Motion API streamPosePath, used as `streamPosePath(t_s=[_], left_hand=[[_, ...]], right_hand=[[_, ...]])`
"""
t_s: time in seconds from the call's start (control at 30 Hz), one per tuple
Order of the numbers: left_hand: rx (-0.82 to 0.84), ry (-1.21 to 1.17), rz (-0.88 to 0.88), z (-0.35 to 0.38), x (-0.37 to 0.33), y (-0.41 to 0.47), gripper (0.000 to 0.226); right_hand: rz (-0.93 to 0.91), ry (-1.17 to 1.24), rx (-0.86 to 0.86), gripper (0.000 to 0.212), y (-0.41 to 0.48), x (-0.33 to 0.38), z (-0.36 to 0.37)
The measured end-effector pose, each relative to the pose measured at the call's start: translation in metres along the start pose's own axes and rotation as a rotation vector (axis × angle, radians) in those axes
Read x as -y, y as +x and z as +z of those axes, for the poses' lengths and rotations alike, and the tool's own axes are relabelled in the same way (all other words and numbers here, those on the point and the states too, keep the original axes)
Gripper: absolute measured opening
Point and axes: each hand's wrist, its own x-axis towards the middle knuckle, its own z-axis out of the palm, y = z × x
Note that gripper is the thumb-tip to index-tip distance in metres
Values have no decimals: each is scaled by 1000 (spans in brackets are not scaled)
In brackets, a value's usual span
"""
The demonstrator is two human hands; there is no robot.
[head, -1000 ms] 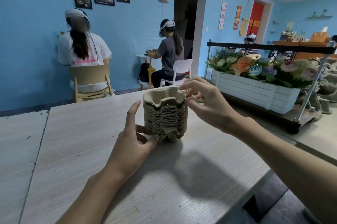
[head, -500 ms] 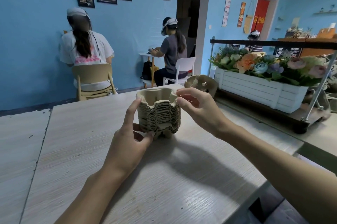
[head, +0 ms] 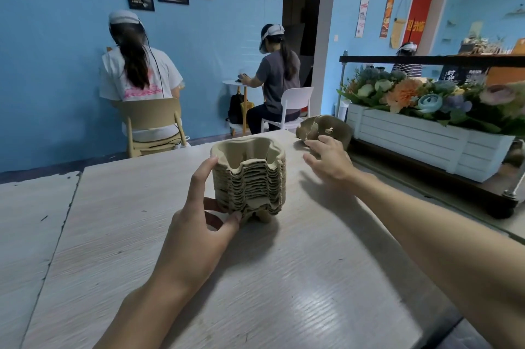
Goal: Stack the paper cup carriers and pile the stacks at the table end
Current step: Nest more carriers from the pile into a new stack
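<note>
Your left hand [head: 199, 223] stays on the stack of paper cup carriers [head: 250, 181], same as half a second ago: index finger up the left side near the rim, thumb pressed at the bottom front edge, so your fingers [head: 205, 175] are pinching the stack. The stack stands upright on the pale wood bench [head: 284, 277], roughly mid-bench, nested layers showing, top cup hollow open. What differs: your right hand [head: 329, 161] has left the stack's right rim, where it sat in both earlier frames, and has moved out right and away toward the far right corner of the bench. It's now apart from the stack, palm down, fingers spread loose, holding nothing. Fingertips are just at the near edge of a second lot of carriers [head: 324, 128] lying tilted at that corner; can't tell if they touch it. That second lot was only partly seen half a second ago and hidden a second ago; now it's clear of your hand and more in view. The stack itself hasn't shifted on the bench, apart from the camera moving. Behind: two people seated with backs turned, one on a tan chair [head: 150, 124], one on a white chair [head: 295, 104], blue wall. A white planter box [head: 412, 138] with flowers is off the bench's right side.
</note>
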Motion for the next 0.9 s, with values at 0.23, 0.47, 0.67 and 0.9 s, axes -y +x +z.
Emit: streamPosePath(t_s=[0.23, 0.47, 0.67, 0.9], left_hand=[[-3, 10, 11, 0, 1, 0, 94], [-6, 0, 13, 1, 3, 0, 94], [0, -1, 5, 0, 1, 0, 94], [-3, -7, 3, 0, 3, 0, 93]], right_hand=[[42, -181, 119, 46, 22, -11, 9], [39, -315, 190, 45, 24, -18, 11], [15, -355, 202, 44, 21, -21, 7], [33, -329, 200, 46, 31, -12, 12]])
